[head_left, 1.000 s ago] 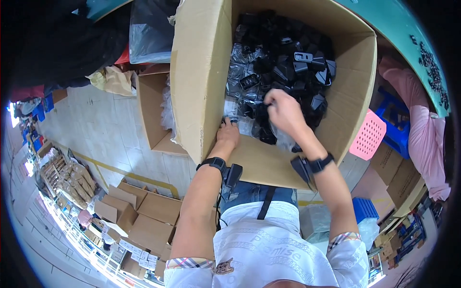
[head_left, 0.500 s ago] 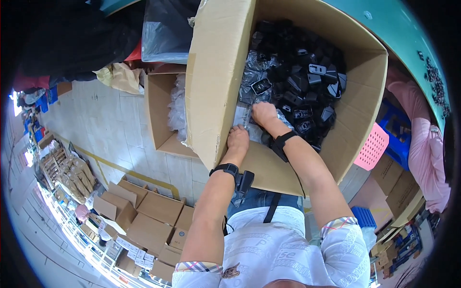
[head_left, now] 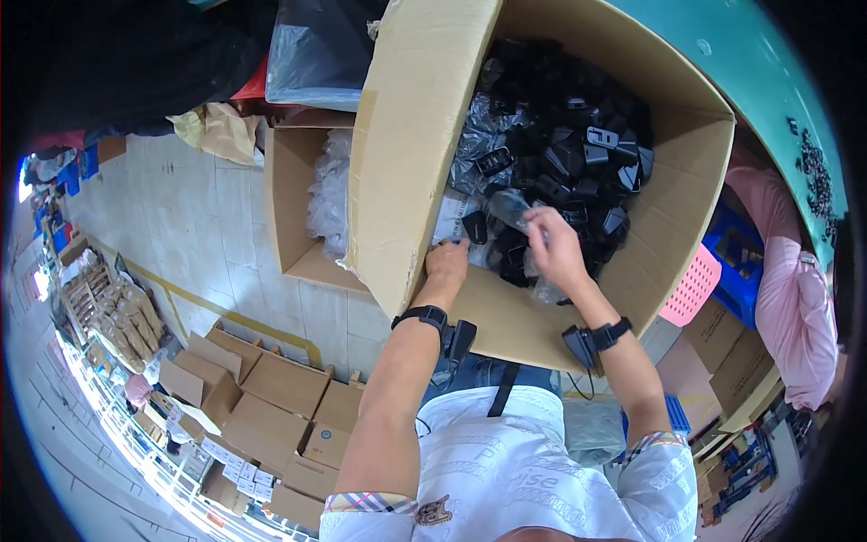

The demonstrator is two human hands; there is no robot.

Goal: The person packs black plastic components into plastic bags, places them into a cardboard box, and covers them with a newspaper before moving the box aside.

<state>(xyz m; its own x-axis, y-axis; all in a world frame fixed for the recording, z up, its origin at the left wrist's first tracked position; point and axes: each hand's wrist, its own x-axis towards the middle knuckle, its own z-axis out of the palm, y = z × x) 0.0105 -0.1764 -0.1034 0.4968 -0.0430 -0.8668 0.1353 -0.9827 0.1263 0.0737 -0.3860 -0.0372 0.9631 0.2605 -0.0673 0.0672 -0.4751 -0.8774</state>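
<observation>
A deep cardboard box [head_left: 682, 194] stands in front of me, holding a heap of black plastic parts [head_left: 564, 163] and clear plastic bags. Just inside its left wall, my left hand [head_left: 447, 262] is closed, with a small black plastic part [head_left: 474, 228] at its fingertips. Beneath that part lies a pale labelled sheet or bag [head_left: 450, 217]. My right hand [head_left: 557, 246] is over the heap, thumb and fingers pinching a crumpled clear plastic bag [head_left: 509, 208], slightly blurred. Both wrists wear black straps with small devices.
Left of the box, a lower carton [head_left: 280, 203] contains clear plastic bags [head_left: 331, 199]. A green table [head_left: 713, 50] with small dark pieces borders the far right. A pink perforated basket [head_left: 693, 285] and blue stool [head_left: 730, 253] stand at right, beside a person in pink [head_left: 784, 298]. Stacked cartons [head_left: 280, 388] are lower left.
My right hand has moved right, away from the left hand, drawing out the clear bag. The black part now shows at my left fingertips. The left hand has barely moved.
</observation>
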